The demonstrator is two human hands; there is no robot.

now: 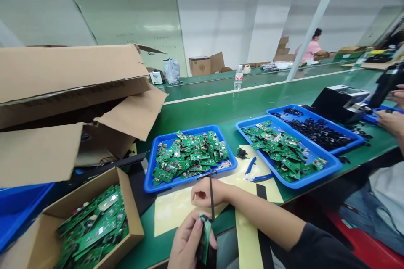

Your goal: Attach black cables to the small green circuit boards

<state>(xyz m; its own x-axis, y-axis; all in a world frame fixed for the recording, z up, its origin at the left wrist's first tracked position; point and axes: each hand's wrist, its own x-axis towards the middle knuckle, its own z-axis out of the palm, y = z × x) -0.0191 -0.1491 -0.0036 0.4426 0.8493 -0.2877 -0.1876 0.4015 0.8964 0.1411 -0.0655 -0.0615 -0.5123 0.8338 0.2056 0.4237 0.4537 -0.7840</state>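
We sat at a green table with yellow paper near us, in a room with a pale wall. Over the table's near edge, our left hand pinched a circuit board, long axis running near to far. Our right hand's fingers curled beside a black strip; we couldn't tell whether they gripped it. We couldn't read the bottle's red-marked label.

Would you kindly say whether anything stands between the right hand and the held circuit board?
A thin dark strip passes in front of the right hand down to the circuit board held in the left hand; nothing else visible stands between them.
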